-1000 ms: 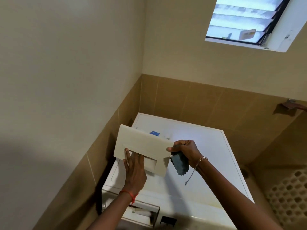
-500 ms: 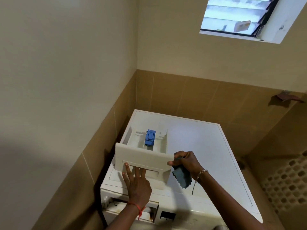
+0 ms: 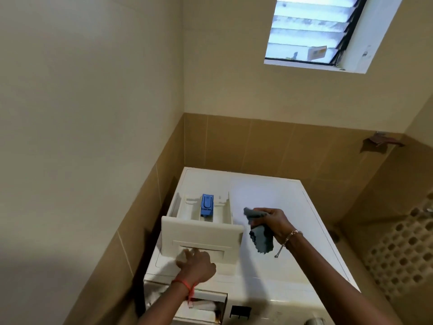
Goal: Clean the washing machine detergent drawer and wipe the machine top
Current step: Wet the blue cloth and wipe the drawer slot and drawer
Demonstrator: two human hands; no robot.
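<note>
On the machine top (image 3: 269,191), left edge: the detergent drawer (image 3: 201,233) lies out of its housing, near the front-left corner.
Long axis: it runs front to back, with the face panel toward the person and the compartments toward the rear wall.
Blue insert (image 3: 207,205): it sits in the middle compartment.
Left hand (image 3: 196,266): it is at the handle recess of the face panel and touches it. The fingers are blurred, so I cannot tell whether they hook the recess or lie flat.
Right hand (image 3: 274,222): it is clenched round a grey-blue cloth (image 3: 261,238), which hangs below the fist just beside the drawer's front-right corner.
Key relation: the compartments lie left of and beyond the cloth, so the right hand is the nearer one for wiping. The left hand is placed to steady the panel.
Empty slot (image 3: 206,306): it is in the machine front, under the left wrist.
Writing: none readable.
</note>
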